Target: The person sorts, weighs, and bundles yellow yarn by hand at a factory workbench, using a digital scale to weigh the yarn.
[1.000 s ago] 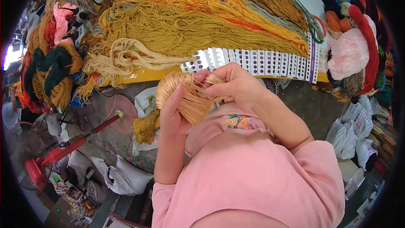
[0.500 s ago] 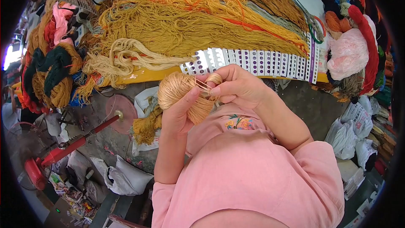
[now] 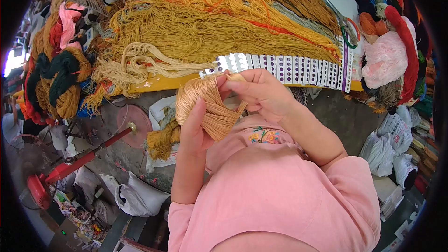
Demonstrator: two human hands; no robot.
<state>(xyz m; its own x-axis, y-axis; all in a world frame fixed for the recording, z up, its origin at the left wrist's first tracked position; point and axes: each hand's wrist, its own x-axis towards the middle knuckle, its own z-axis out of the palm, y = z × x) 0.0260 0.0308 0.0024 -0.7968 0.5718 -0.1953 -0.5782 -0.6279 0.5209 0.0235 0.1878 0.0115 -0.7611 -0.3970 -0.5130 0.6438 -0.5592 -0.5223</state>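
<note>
A peach-gold skein of thread (image 3: pixel 210 112) is held up in front of my chest. My left hand (image 3: pixel 193 128) grips it from the left, thumb laid across its strands. On the other side my right hand (image 3: pixel 261 93) pinches a looped end of the same thread between thumb and fingers, close to the left fingertips. Some strands hang below the right fingers. Just beyond the hands lies a row of white punched cards (image 3: pixel 280 67) along the table's front edge.
Long mustard and yellow threads (image 3: pixel 200 32) cover the table, with a cream hank (image 3: pixel 140 63) at its left. Scissors with green and red handles (image 3: pixel 352 35) and a pale pink bundle (image 3: pixel 385 60) lie right. A red-armed fan (image 3: pixel 88 156) stands on the lower left.
The skein has turned in my left hand, showing more of its lengthwise strands. My right hand has shifted slightly, and the wound loop at its fingers is now mostly covered.
</note>
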